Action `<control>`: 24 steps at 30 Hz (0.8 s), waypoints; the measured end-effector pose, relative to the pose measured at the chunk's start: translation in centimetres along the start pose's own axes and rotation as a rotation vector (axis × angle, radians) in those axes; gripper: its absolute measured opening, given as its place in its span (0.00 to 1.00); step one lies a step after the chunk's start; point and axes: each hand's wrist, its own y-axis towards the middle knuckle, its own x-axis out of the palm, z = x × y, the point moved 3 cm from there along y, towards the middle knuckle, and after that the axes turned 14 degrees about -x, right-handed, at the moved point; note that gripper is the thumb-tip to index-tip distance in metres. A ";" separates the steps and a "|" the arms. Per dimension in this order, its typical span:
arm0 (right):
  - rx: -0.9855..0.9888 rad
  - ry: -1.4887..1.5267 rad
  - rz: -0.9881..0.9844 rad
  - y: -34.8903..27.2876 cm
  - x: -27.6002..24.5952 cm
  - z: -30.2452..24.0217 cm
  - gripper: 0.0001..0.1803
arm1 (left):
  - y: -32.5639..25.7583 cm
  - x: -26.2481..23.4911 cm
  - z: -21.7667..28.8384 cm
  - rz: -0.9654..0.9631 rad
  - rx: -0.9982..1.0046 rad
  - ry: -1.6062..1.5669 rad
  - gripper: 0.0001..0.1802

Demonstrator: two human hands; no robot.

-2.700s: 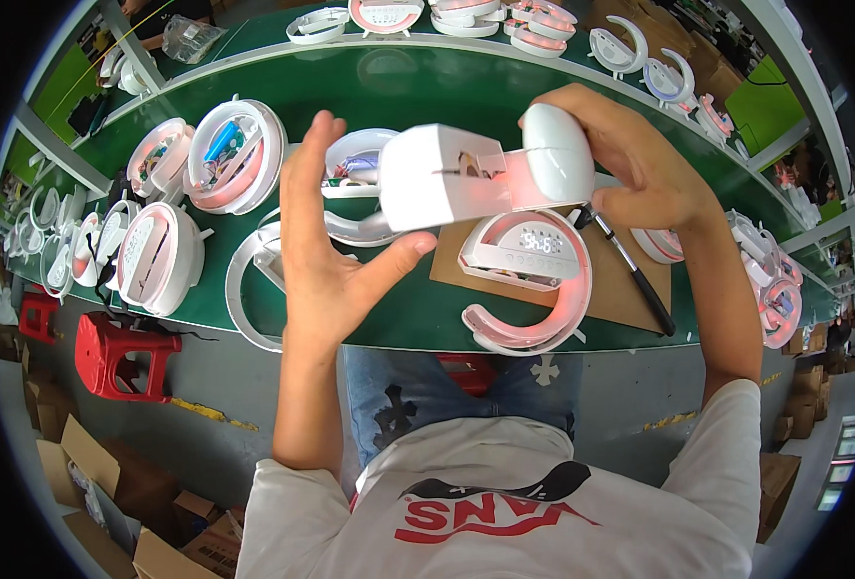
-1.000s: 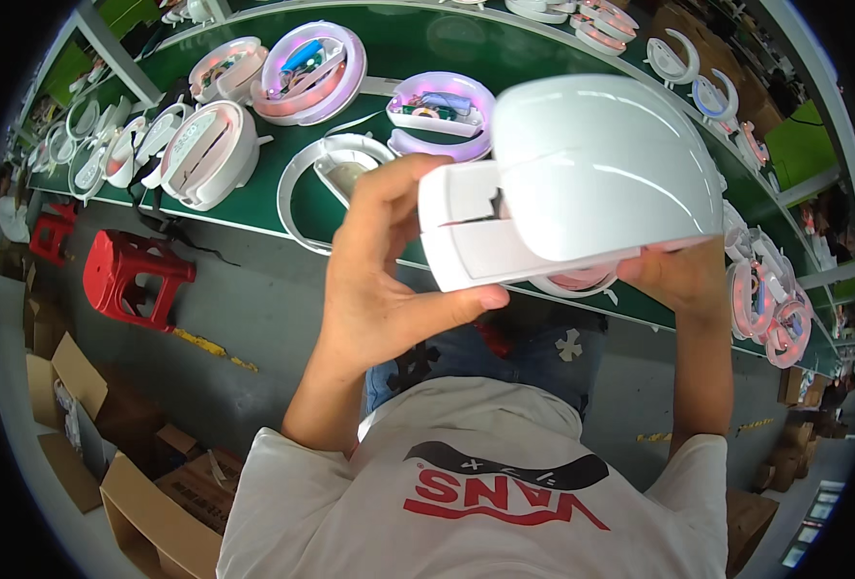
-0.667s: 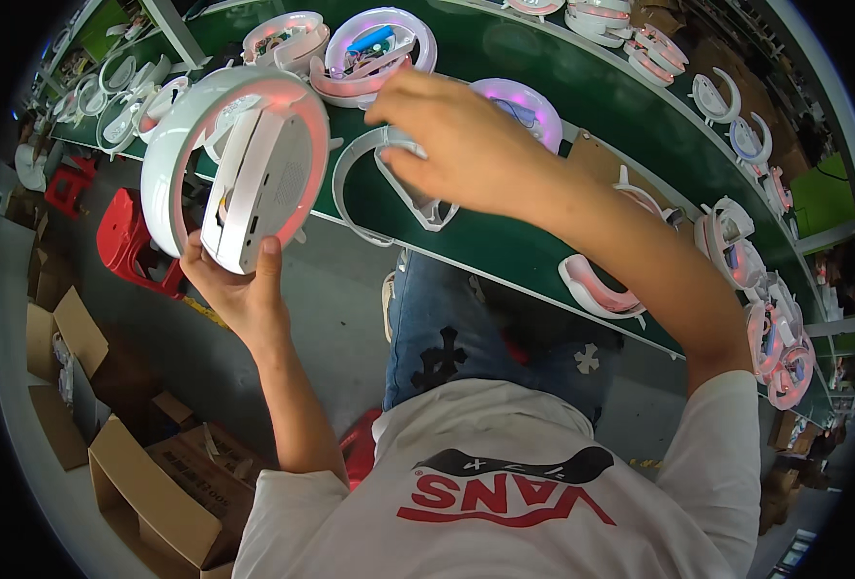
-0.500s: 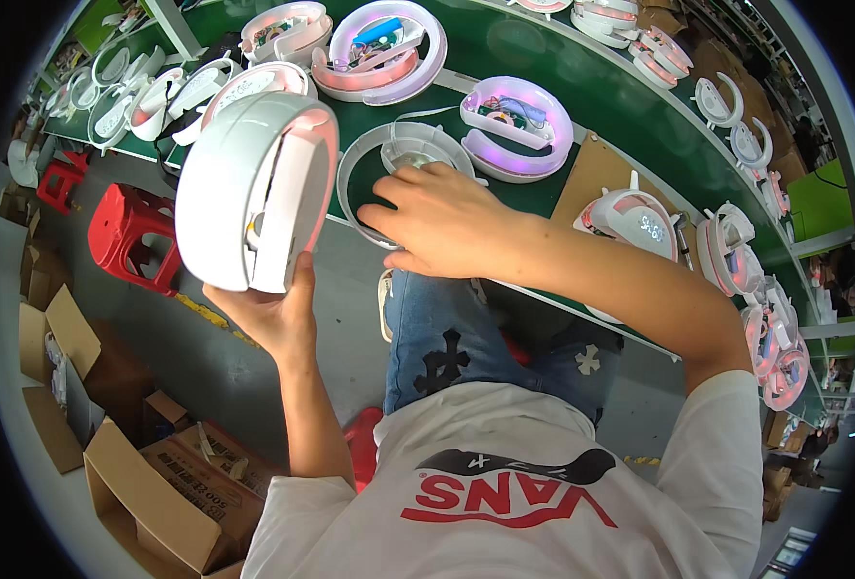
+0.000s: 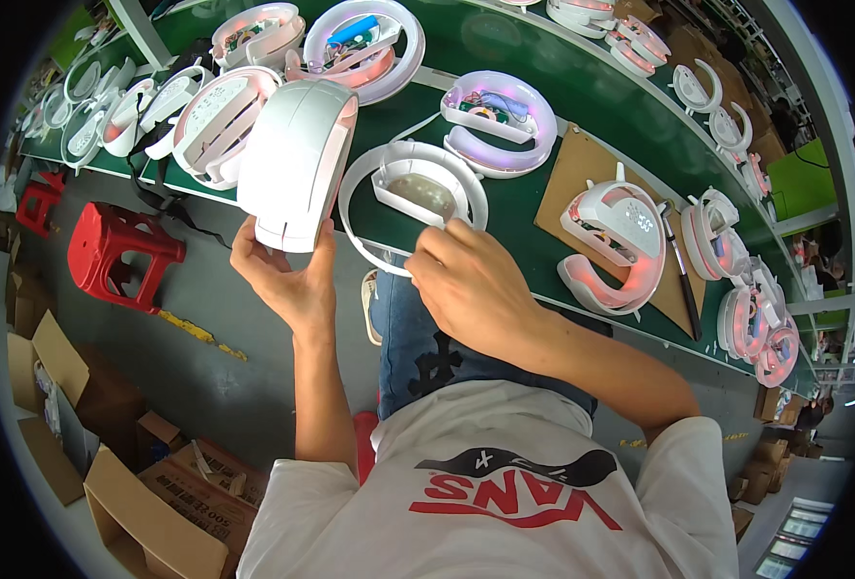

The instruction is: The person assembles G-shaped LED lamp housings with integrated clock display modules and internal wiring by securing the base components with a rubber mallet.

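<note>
My left hand grips a white, rounded clock lamp from below, holding it upright above the bench edge with its smooth outer side toward me. The fingers are wrapped on its lower end. My right hand is curled, thumb and fingers pinched together, at the near rim of an open white ring-shaped shell on the bench. What those fingers hold, if anything, is hidden. Inside the shell sits a tray with a cloudy, pale window.
A lit, opened lamp with circuit parts lies behind the shell. Rightward, another clock lamp rests on a brown board beside a screwdriver. More lamps line the green bench. Below left are a red stool and cardboard boxes.
My left hand has turned the lamp so its open side faces away and shifted it right. My right hand has drawn back toward me from inside the shell to its near rim.
</note>
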 end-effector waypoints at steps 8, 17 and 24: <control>0.562 0.846 0.300 -3.5 -5.6 3.0 0.09 | 0.7 1.1 -0.4 0.009 -0.085 -0.034 0.41; 0.775 1.629 0.665 0.8 -10.0 18.0 0.11 | 1.2 2.8 -0.3 0.011 -0.103 -0.025 0.41; 0.948 0.784 0.306 -0.2 -7.6 24.5 0.23 | 0.9 2.4 -1.1 0.001 -0.085 -0.030 0.44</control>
